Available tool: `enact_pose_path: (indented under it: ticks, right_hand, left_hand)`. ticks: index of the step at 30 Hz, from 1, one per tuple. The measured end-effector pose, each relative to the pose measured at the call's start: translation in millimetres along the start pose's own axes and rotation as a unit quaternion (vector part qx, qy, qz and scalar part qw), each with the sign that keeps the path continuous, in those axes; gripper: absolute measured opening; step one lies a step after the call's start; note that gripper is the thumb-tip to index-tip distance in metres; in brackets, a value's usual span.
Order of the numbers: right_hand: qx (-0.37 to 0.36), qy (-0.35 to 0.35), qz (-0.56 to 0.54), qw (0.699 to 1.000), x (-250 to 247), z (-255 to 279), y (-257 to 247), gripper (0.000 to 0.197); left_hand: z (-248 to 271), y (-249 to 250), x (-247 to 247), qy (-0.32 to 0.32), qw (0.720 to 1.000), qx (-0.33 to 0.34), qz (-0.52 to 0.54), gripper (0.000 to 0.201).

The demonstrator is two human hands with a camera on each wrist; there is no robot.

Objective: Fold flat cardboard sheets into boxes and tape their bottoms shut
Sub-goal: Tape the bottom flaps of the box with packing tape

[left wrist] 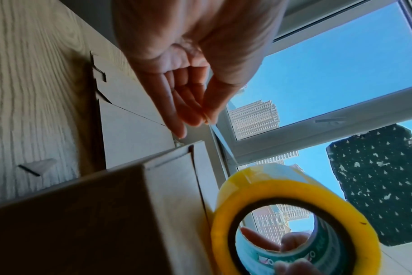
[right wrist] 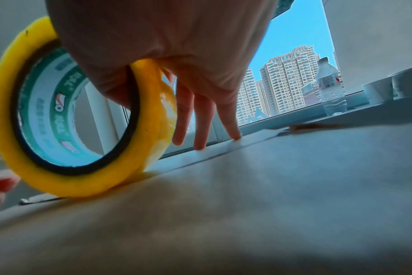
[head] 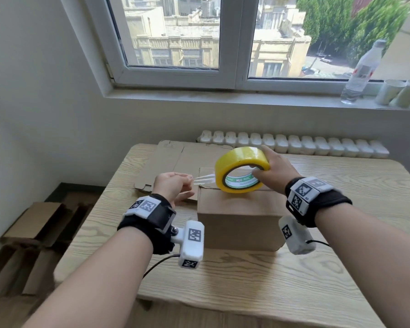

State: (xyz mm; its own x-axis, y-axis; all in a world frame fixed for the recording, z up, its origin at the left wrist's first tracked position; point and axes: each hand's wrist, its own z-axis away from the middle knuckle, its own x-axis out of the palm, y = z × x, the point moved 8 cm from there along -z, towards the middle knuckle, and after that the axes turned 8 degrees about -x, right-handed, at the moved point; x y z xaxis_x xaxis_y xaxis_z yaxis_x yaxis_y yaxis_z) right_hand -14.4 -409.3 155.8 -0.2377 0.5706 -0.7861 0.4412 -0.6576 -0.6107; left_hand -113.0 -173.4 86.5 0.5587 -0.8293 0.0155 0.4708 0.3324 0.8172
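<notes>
**Tape drawn out, ready for the seam**

A folded cardboard box (head: pixel 240 223) sits on the wooden bench (head: pixel 246 280) with its closed flaps facing up, which puts the seam where tape can be laid along it. The right hand (head: pixel 273 172) grips the yellow tape roll (head: pixel 242 170), thumb through the core and fingers spread over the outside, and rests the roll's lower edge on the box top near its left end; that steadies the roll while tape is drawn off. The left hand (head: pixel 172 187) pinches the free end of the clear tape strip (head: pixel 205 179) between thumb and fingertips, holding it taut and off to the left of the box, probably so the end can wrap down over the left wall before the roll runs along the seam. Flat cardboard sheets (head: pixel 175 162) lie behind the box, waiting their turn. More folded cardboard stands on the floor at the left.
</notes>
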Motion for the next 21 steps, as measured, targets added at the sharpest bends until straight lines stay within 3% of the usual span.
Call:
enact_pose_path:
  ticks: [2,6,10,16,21]
  right_hand:
    - [-0.009,0.003,-0.005,1.0,1.8,-2.9,-4.9,0.042]
    - [-0.024,-0.004,0.04,0.999,4.5,-6.1,-14.1,0.028]
    - [-0.041,-0.009,0.07,0.997,5.4,-7.7,-25.2,0.025]
    - [-0.048,-0.025,0.089,0.995,7.9,-8.4,-33.3,0.039]
    - [-0.045,-0.032,0.118,0.992,8.0,-8.8,-38.4,0.043]
  left_hand:
    - [-3.5,-5.8,-1.5,-0.001,1.0,-0.006,0.011,0.01]
    - [-9.5,-21.6,-2.4,-0.014,0.999,-0.024,0.015,0.007]
    - [-15.7,-32.0,-0.9,-0.026,0.998,-0.04,0.031,0.004]
    - [-19.7,-37.7,2.7,-0.051,0.997,-0.048,0.04,0.016]
    - [-24.0,-46.2,7.8,-0.052,0.997,-0.055,0.017,0.007]
